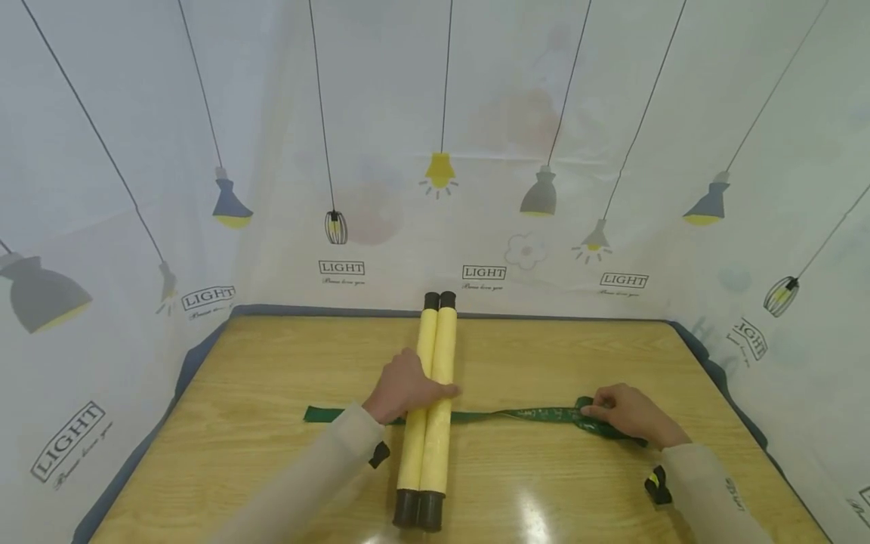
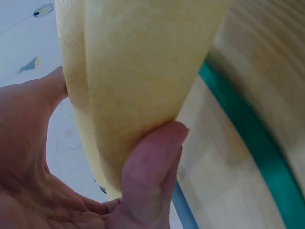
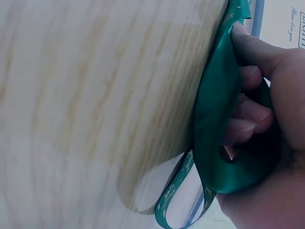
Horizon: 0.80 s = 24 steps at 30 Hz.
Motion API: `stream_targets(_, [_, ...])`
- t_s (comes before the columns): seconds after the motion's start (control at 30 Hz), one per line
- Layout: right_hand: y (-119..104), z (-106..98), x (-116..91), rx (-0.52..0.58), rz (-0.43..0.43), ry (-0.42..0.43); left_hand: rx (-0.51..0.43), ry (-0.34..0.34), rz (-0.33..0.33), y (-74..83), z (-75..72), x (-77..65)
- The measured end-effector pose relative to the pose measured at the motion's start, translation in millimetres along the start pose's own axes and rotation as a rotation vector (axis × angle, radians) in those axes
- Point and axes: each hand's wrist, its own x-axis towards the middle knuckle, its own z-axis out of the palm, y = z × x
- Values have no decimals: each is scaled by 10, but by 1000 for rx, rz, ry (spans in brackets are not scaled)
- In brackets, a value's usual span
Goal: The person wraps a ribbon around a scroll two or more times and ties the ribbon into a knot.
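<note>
Two yellow tubes (image 1: 439,363) with black end caps lie side by side, their far ends toward the back edge of the table. Around their middle my left hand (image 1: 410,384) grips them, thumb across the top in the head view. The left wrist view shows the yellow surface (image 2: 138,71) between thumb and fingers. A green ribbon (image 1: 489,415) runs crosswise beneath the tubes, its cut end (image 1: 322,414) out to the left. My right hand (image 1: 628,412) pinches the ribbon toward its right part, where it loops. Close up, the patterned green loop (image 3: 217,109) bends around the curled fingers.
The wooden table (image 1: 272,347) has a blue-grey edge (image 1: 381,310) along the back and sides. White sheeting printed with lamps (image 1: 440,170) stands behind and beside it. Small black pieces (image 1: 657,486) sit at both cuffs.
</note>
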Motion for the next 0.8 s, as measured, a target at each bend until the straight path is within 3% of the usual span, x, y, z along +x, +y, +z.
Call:
stream_targets(0.2, [8, 12, 5, 2, 8, 7, -39, 12, -45, -32, 163, -96])
stream_targets(0.5, [-8, -6, -8, -17, 10, 9, -8, 14, -18, -80, 359, -155])
stream_targets(0.8, [41, 23, 12, -18, 7, 24, 5, 6, -41, -94, 475, -172])
